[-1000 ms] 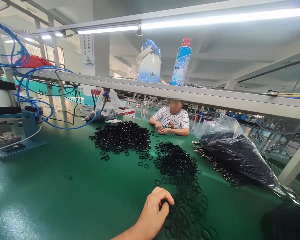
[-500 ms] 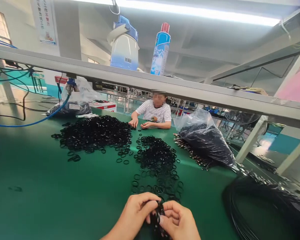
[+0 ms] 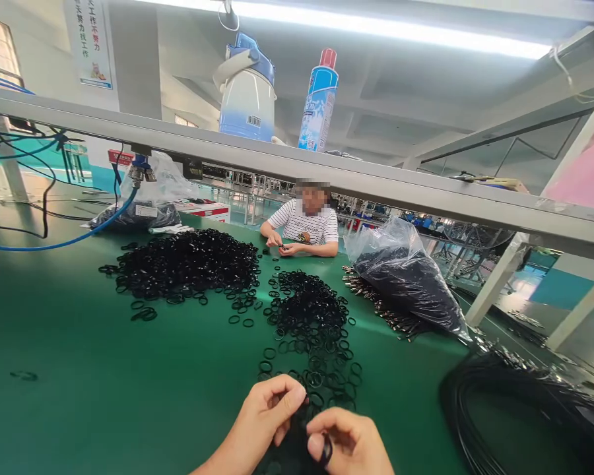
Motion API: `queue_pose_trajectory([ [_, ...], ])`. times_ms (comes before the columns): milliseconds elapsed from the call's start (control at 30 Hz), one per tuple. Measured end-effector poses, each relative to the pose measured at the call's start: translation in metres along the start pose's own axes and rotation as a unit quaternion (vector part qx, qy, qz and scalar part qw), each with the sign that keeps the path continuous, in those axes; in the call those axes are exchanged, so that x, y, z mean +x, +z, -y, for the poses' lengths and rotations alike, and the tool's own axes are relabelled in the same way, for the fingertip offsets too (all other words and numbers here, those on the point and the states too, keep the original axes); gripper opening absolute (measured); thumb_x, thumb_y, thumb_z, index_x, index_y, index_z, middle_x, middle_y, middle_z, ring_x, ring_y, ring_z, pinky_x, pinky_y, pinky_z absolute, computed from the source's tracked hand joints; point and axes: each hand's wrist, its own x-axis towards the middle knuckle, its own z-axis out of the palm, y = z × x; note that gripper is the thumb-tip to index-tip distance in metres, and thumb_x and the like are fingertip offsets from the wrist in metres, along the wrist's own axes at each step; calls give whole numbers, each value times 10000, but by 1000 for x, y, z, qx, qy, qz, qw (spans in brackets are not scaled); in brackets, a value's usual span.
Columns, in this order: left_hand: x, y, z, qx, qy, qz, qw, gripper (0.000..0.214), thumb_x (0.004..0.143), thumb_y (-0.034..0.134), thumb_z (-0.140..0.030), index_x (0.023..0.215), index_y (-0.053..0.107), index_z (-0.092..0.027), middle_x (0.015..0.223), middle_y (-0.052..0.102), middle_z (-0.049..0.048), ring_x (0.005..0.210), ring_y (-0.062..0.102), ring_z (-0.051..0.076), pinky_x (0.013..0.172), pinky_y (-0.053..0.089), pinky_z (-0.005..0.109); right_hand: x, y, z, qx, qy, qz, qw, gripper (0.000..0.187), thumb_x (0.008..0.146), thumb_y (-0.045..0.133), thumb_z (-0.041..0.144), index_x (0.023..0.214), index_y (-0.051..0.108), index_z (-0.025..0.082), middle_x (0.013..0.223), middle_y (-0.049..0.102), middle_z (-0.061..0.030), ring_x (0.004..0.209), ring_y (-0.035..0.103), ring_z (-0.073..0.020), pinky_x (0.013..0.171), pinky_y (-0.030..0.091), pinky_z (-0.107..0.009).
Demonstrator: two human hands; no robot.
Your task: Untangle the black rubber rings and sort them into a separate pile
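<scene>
My left hand (image 3: 264, 415) and my right hand (image 3: 349, 442) meet at the bottom edge of the view, just above the green table (image 3: 79, 369). Both are closed in a pinch on a small clump of black rubber rings (image 3: 297, 435) held between them. One ring sits on my right thumb tip. A trail of loose black rings (image 3: 309, 323) runs away from my hands. A bigger heap of rings (image 3: 188, 264) lies at the far left.
A person in a striped shirt (image 3: 307, 227) works across the table. A clear bag of black parts (image 3: 406, 277) lies to the right, with black cable coils (image 3: 515, 402) nearer. A flask (image 3: 245, 89) and spray can (image 3: 319, 99) stand on the overhead shelf.
The view has swung right. My right hand came into view and joined the left hand. Both now pinch rings lifted off the table.
</scene>
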Motion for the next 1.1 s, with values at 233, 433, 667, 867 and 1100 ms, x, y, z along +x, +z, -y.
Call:
queue_pose_trajectory([
  [233, -3, 9, 3, 10, -14, 44, 999, 381, 750, 615, -512, 764, 629, -131, 586, 578, 0, 480, 508, 95, 426, 361, 175, 1, 3, 9, 41, 30, -120, 991, 387, 569, 746, 472, 760, 707, 137, 564, 616, -37, 495, 527, -131, 467, 400, -214],
  [433, -3, 6, -3, 22, -21, 2, 1000, 347, 786, 563, -501, 720, 532, -162, 576, 542, -25, 460, 514, 105, 417, 375, 187, 1, -3, 18, 76, 64, -182, 978, 297, 542, 752, 398, 683, 704, 141, 622, 650, -43, 467, 518, -119, 364, 371, -182],
  [667, -13, 8, -11, 140, 13, 51, 989, 239, 811, 567, -398, 772, 588, -163, 647, 501, -41, 558, 395, 91, 497, 293, 191, 1, 3, 13, 54, 84, -180, 979, 234, 531, 715, 280, 704, 640, 141, 541, 624, -22, 447, 544, -129, 339, 324, -163],
  [867, -12, 10, -6, 98, -12, 73, 992, 270, 851, 501, -417, 746, 533, -170, 607, 469, -54, 566, 385, 95, 513, 284, 196, -3, 6, 6, -49, 15, -184, 981, 251, 628, 647, 318, 813, 676, 152, 662, 656, -55, 527, 594, -156, 397, 415, -198],
  [1100, 1, 6, 13, -52, -57, 98, 992, 405, 754, 590, -556, 737, 501, -161, 535, 485, -48, 417, 322, 53, 406, 202, 182, -6, -2, 14, -116, -177, -182, 960, 207, 758, 547, 234, 727, 750, 256, 831, 711, -51, 791, 650, -203, 726, 512, -269],
])
